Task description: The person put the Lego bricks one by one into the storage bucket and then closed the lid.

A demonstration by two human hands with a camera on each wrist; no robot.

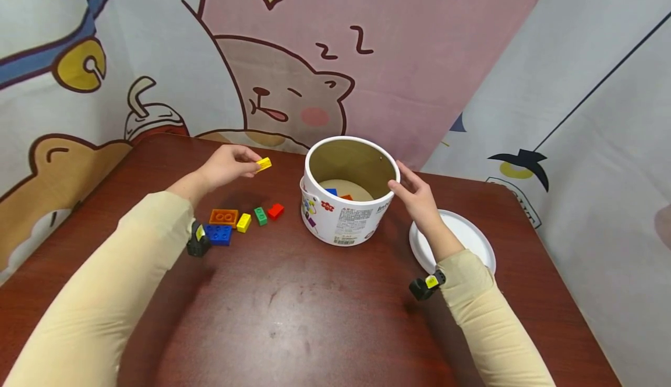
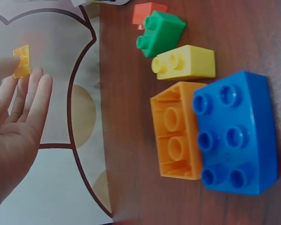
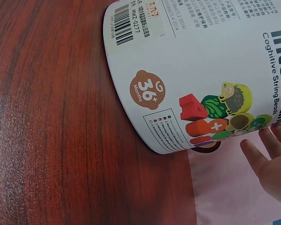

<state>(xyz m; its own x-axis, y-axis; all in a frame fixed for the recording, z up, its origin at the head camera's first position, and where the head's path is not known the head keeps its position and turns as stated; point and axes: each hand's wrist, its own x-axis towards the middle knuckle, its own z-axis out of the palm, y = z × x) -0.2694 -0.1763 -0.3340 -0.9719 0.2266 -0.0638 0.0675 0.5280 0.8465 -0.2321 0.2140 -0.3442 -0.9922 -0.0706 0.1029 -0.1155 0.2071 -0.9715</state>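
My left hand pinches a small yellow brick between thumb and fingertips, above the table and left of the white bucket. In the left wrist view the yellow brick sits at the fingertips. My right hand holds the bucket at its right side, thumb over the rim and fingers along the outer wall. Inside the bucket lie a blue brick and a red-orange brick, partly hidden by the near wall. In the right wrist view, fingers reach the bucket's printed side.
Left of the bucket, on the table, lie a red brick, a green brick, another yellow brick, an orange brick and a blue brick. A white lid lies under the right forearm. A printed cloth hangs behind.
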